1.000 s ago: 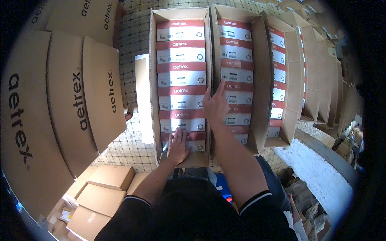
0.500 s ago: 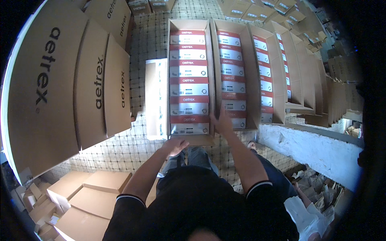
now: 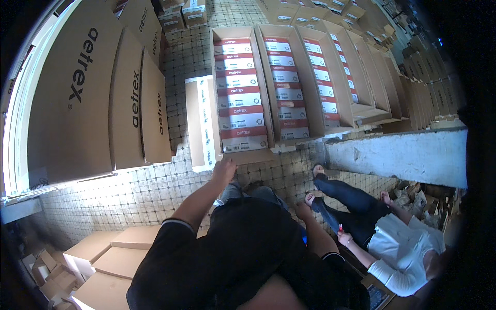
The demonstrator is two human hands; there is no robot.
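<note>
A long open carton (image 3: 260, 88) holds a row of red-and-white shoe boxes (image 3: 243, 120). My left hand (image 3: 226, 169) is at the carton's near left corner, its fingers curled over the edge of the near flap (image 3: 253, 157). Away from the cartons, my right hand (image 3: 304, 211) hangs low beside my right leg. Its fingers are small and dim, and I see nothing clearly in them. A second open carton (image 3: 307, 77) with a row of similar shoe boxes (image 3: 290, 114) stands directly to the right.
More open cartons (image 3: 369, 98) line up rightward, beside a low pale wall (image 3: 398, 155). A flat carton with white tape (image 3: 195, 124) lies left. Large brown cartons (image 3: 77, 113) stand farther left; others (image 3: 121, 263) sit lower left. At right, a person in a white top (image 3: 398, 243) holds something small and red.
My right hand has left the gap between the first two cartons and dropped to my side. My left hand has moved up onto the carton's corner. The view has turned; the person at right shows more.
</note>
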